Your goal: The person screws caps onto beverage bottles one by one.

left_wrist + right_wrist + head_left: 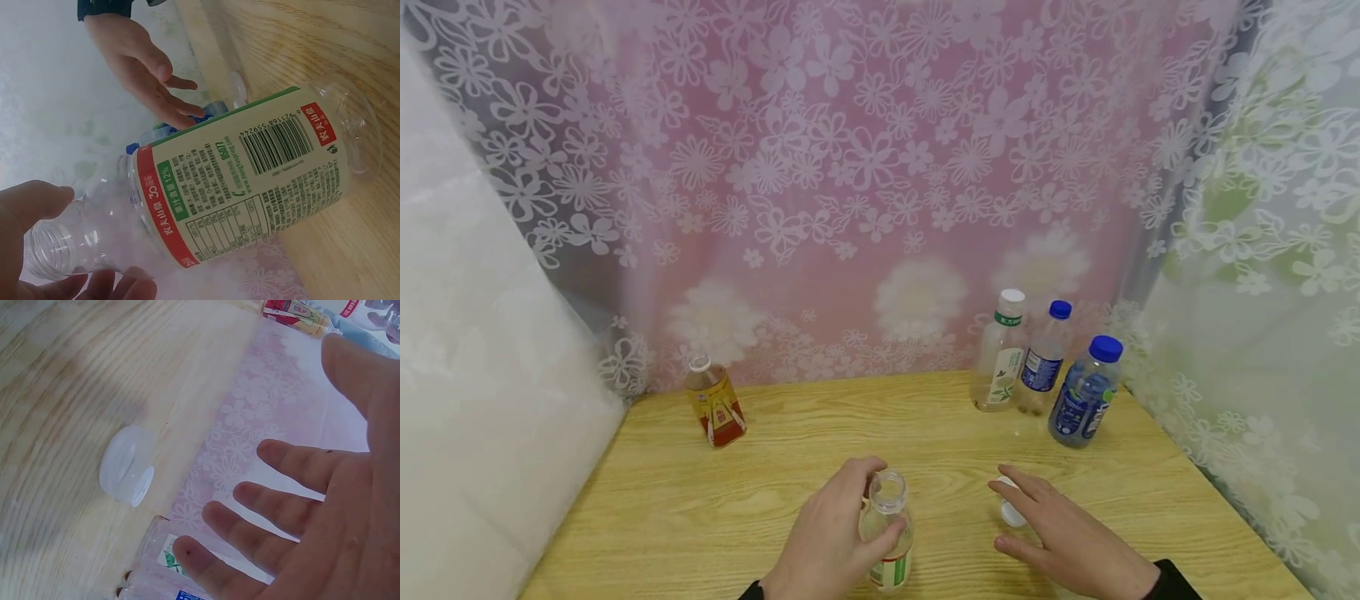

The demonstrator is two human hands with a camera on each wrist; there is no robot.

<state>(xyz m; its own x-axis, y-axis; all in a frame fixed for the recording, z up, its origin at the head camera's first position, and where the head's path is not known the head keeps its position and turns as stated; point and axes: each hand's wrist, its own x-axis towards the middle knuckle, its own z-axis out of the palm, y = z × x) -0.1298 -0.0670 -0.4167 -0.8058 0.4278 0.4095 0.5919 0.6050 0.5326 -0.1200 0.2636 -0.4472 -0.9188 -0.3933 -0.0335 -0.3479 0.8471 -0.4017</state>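
My left hand (835,533) grips a clear plastic bottle (889,537) by its neck and shoulder, thumb on one side and fingers on the other. The bottle's mouth is uncapped, and no drink shows inside. In the left wrist view its label (244,175) is cream with red and green bands and a barcode. My right hand (1060,533) hovers with spread fingers over a white bottle cap (1012,514), partly covering it in the head view. The right wrist view has the cap (128,465) lying on the table, apart from the fingertips (190,550).
A capped bottle of reddish-brown drink (718,408) stands at the back left of the wooden table (820,425). At the back right are a white-capped bottle (1000,367) and two blue-capped bottles, one slim (1043,362) and one wider (1084,400). Floral curtains (880,167) hang behind.
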